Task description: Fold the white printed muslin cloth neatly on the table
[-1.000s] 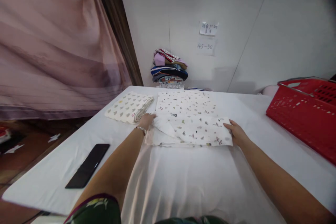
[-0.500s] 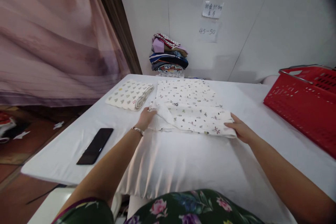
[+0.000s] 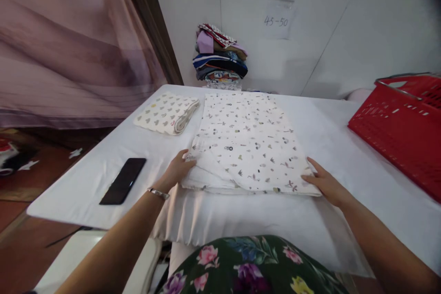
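A white cloth with a small printed pattern [image 3: 246, 140] lies flat in a long rectangle on the white table [image 3: 351, 165]. My left hand [image 3: 176, 171] rests at its near left corner, fingers curled on the cloth's edge. My right hand [image 3: 325, 183] holds the near right corner, fingers pressed on the hem. A folded cloth with a heart-like print [image 3: 167, 113] sits to the left of it. A bracelet is on my left wrist.
A black phone [image 3: 123, 180] lies on the table's left side near the edge. A red plastic basket [image 3: 399, 119] stands at the right. A stack of folded coloured fabrics [image 3: 218, 57] is against the back wall. A pink curtain hangs at left.
The near part of the cloth was folded back a second ago; both hands have drawn it toward me and it now lies flat. The camera has tilted down.
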